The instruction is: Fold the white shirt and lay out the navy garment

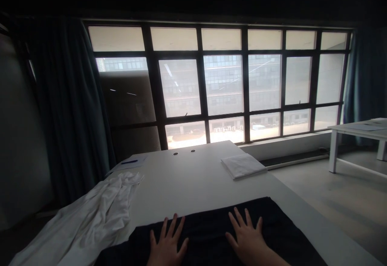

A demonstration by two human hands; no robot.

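Note:
A dark navy or black cloth [205, 237] lies spread over the near part of the white table [181, 189], and its lower part runs out of view. My left hand [167, 244] rests palm down on it, left of the middle, with fingers spread. To the right, my right hand [245, 233] also lies flat on the cloth, its fingers apart and pointing away from me. Neither hand grasps anything. Left of the dark cloth, a crumpled white cloth [99, 205] hangs over the table's left side.
A folded white cloth [242, 165] lies near the table's right edge. At the far left corner are papers [137, 163] with a blue pen [129, 162]. Two round cable holes sit at the far end. Another white table [356, 127] stands at right, and windows with curtains [69, 108] lie ahead.

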